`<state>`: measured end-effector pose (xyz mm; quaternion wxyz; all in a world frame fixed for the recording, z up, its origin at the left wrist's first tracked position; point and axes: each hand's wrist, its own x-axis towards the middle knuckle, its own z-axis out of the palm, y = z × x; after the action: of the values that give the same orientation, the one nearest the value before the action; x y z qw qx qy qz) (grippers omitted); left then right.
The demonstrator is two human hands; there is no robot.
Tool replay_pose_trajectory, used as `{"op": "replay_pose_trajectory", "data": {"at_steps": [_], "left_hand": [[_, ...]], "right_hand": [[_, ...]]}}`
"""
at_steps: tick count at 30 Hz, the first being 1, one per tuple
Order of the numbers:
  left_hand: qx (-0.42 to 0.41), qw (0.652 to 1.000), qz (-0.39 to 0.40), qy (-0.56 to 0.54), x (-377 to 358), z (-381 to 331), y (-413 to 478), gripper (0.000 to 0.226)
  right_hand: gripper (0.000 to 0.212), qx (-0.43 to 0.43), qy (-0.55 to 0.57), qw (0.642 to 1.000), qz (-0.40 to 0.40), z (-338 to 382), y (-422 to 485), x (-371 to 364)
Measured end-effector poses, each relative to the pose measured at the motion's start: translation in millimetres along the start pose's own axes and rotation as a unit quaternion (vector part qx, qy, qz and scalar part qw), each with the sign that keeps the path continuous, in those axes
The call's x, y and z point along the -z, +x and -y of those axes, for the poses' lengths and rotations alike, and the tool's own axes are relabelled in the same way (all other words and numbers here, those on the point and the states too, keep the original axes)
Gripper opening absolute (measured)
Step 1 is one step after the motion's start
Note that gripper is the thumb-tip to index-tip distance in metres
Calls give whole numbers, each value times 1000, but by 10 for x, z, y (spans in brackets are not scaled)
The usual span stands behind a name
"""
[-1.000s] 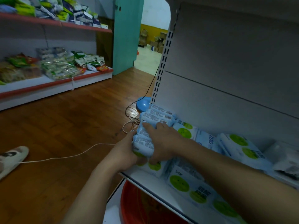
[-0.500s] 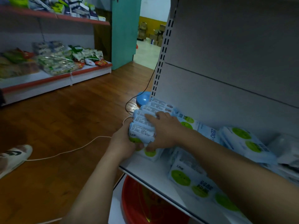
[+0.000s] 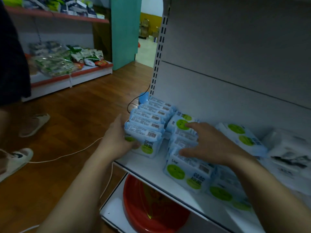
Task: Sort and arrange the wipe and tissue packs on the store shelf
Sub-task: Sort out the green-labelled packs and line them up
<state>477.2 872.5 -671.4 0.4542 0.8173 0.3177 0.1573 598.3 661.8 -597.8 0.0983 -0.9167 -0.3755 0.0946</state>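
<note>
At the left end of the white shelf (image 3: 148,167), a row of blue-and-white wipe packs (image 3: 148,120) standing on edge, barcode sides up, running back toward the slotted upright (image 3: 159,52). Against the row's outer side, left hand (image 3: 117,140) pressed flat, fingers together, thumb hooked under the frontmost pack's green-dotted face. Just right of the row, a second, looser group of the same packs (image 3: 183,132), leaning and overlapping. Over that group, right hand (image 3: 212,145) spread wide, index fingertip touching a green circle on the rear pack, thumb resting on a pack nearer the front; nothing gripped. Closer to the shelf edge, another pack (image 3: 186,174) lying face up with green dots showing. Farther right, a tilted pack (image 3: 242,138) against the back panel, then white tissue packs (image 3: 289,148), blurred. On the level below, a red basin (image 3: 151,211). Across the wooden floor (image 3: 70,128), a white cable (image 3: 67,154); at far left, another person's slippered feet (image 3: 18,158).
</note>
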Motion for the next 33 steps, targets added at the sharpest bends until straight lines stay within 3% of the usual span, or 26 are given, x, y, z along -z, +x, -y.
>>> {"op": "replay_pose_trajectory", "data": {"at_steps": [5, 9, 13, 23, 26, 29, 33], "left_hand": [[-58, 988, -63, 126, -41, -106, -257, 101], [-110, 968, -47, 223, -196, -205, -403, 91], [-147, 952, -33, 268, -329, -350, -389, 79], [-155, 927, -35, 340, -427, -422, -156, 52], [-162, 913, -23, 374, -426, -390, -109, 54], [-165, 911, -19, 378, -417, -380, -80, 56], [-172, 911, -18, 375, -393, -377, -91, 57]], "right_hand": [[75, -32, 3, 999, -28, -173, -122, -39], [56, -28, 22, 998, -56, -252, 132, 72], [47, -30, -30, 998, -35, -289, 695, 181], [72, -42, -131, 983, 120, -288, 1610, 14], [59, -46, -139, 975, 164, -285, 1692, 8], [58, -57, -146, 974, 163, -259, 1690, 14], [57, -46, -134, 985, 100, -249, 1557, 117]]}}
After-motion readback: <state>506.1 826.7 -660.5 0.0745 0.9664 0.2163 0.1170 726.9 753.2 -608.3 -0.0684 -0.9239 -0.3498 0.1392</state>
